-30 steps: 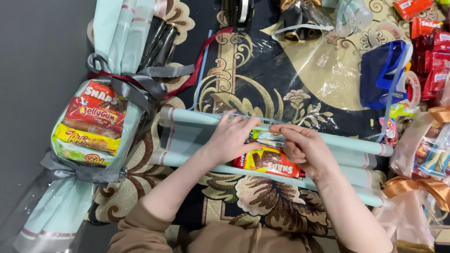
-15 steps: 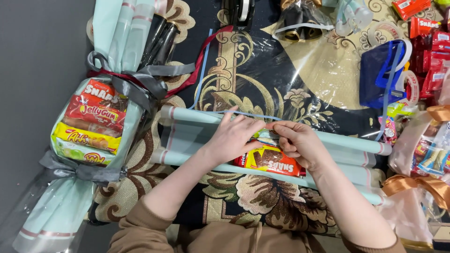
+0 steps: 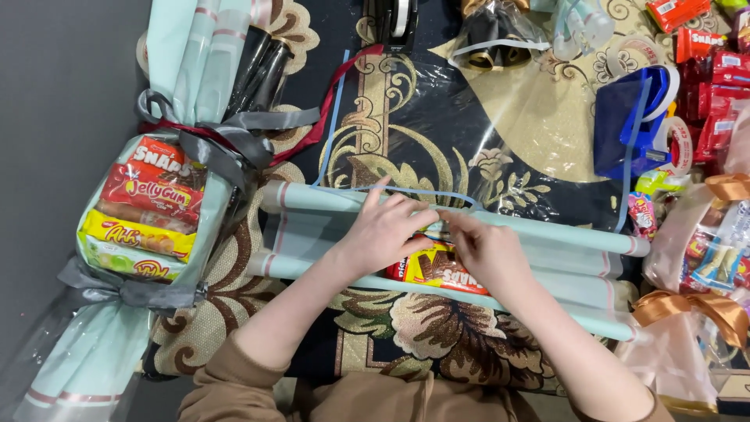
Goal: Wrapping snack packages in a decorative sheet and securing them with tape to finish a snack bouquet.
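Note:
A sheet of pale mint wrapping paper (image 3: 555, 258) lies across the patterned rug, with its long edges rolled inward. Red and yellow snack packets (image 3: 437, 270) lie in its middle. My left hand (image 3: 383, 230) and my right hand (image 3: 488, 250) meet fingertip to fingertip above the packets. Both pinch the paper's upper rolled edge there. A thin blue ribbon (image 3: 332, 117) runs down from the top and curves along that edge under my left fingers. My hands hide part of the packets.
A finished mint bundle of snacks (image 3: 144, 215), tied with grey ribbon (image 3: 234, 137), lies at the left. A clear film sheet (image 3: 508, 133) lies beyond the paper, with a blue tape dispenser (image 3: 633, 117), red snack packs (image 3: 715, 70) and an orange-ribboned bundle (image 3: 703, 258) at the right.
My fingertips have closed together at the paper's upper edge, and my hands now cover more of the packets. Nothing else has moved.

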